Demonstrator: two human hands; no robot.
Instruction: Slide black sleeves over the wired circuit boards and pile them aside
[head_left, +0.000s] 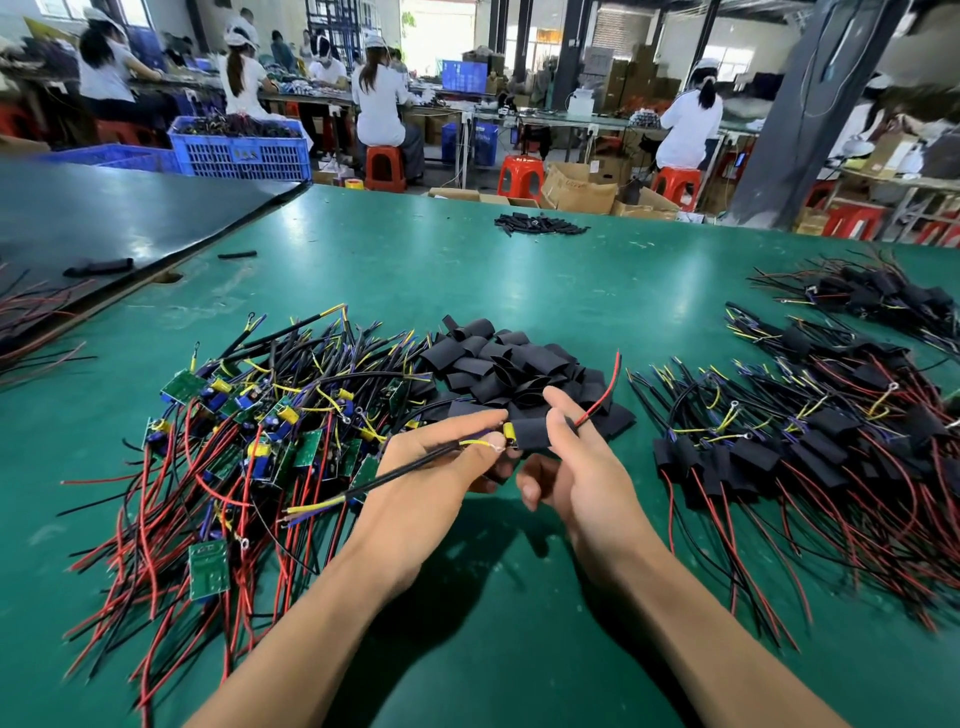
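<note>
Both curled tight: left grip (439, 467) pinching the wired circuit board (509, 432) at its yellow-capped end, right grip (582, 473) pinching the black sleeve (535, 436) at frame centre, with most of the board hidden inside. Probably light, soft-walled and a little slick; better held by the sleeve edges than by the thin leads. Just above, loose sleeves (511, 358); at left, tangled bare boards (249, 415); at right, the finished pile (810, 447) on the green counter (519, 270), likely to snag

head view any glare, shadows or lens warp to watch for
Head view: pale glare on the green table beyond the sleeve pile; the left hand and right hand throw dark shadows beneath them; wide-angle warp tilts the pillar at right.
</note>
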